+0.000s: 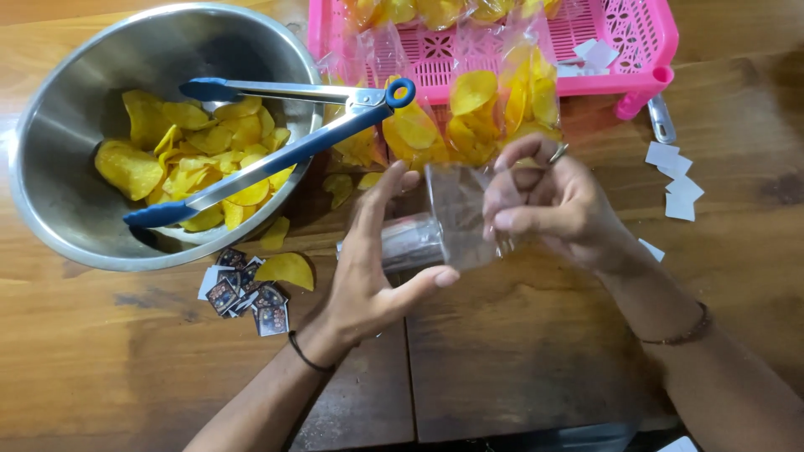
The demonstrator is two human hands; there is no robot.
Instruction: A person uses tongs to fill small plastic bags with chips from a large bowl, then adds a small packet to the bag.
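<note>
Head view: a clear plastic bag (456, 219) is held up mid-table, pinched between the left hand (368, 276), thumb and fingers spread around it, and the right hand (548, 205), fingers curled shut on its edge. Chips sit in the steel bowl (59, 192) at the far-left corner, blue-tipped tongs (276, 155) laid across it.
</note>
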